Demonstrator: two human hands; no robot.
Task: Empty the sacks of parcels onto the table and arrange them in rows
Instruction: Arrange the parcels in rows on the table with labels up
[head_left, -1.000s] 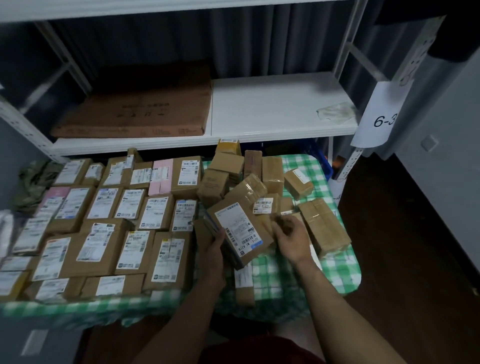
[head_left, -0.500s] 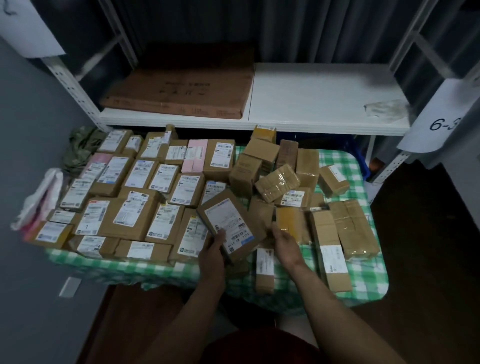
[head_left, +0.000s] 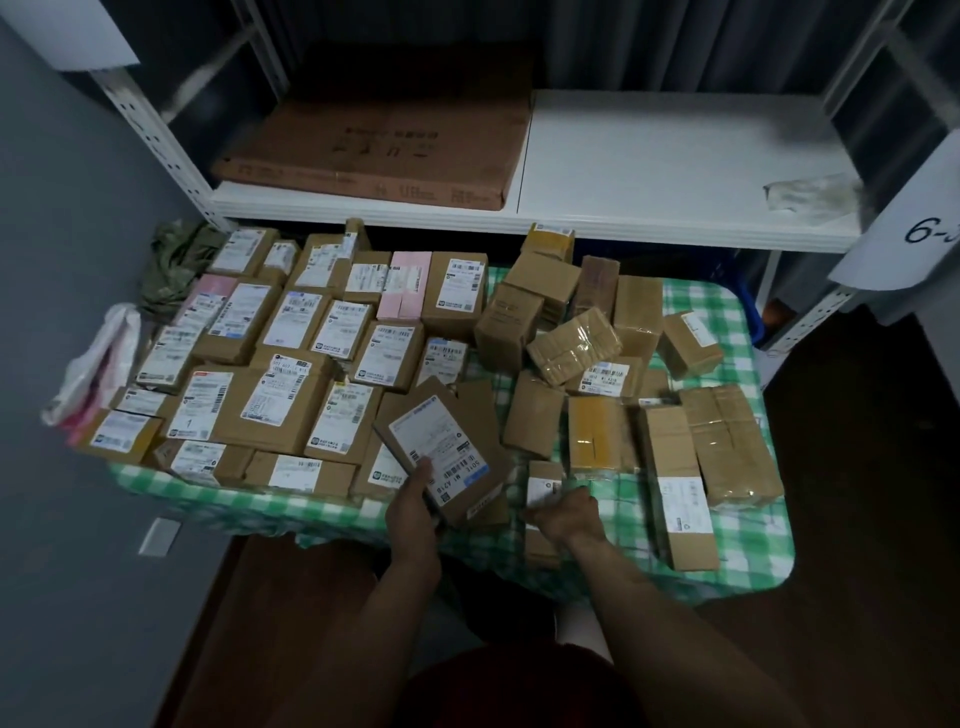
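One flat labelled parcel (head_left: 445, 451) was tilted up at the near edge of the table (head_left: 737, 564), between the laid rows (head_left: 270, 374) and the loose pile (head_left: 597, 343). Left hand (head_left: 415, 512) clamped its lower corner, thumb on the label. Right hand (head_left: 563, 514) lay on a small parcel (head_left: 544, 486); couldn't tell its grip. Cardboard looked stiff and light, taped faces probably slick, so best held by opposite edges.

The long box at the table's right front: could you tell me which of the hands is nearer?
Right. The right hand lies just left of the long box; the left hand is farther left, gripping a labelled parcel.
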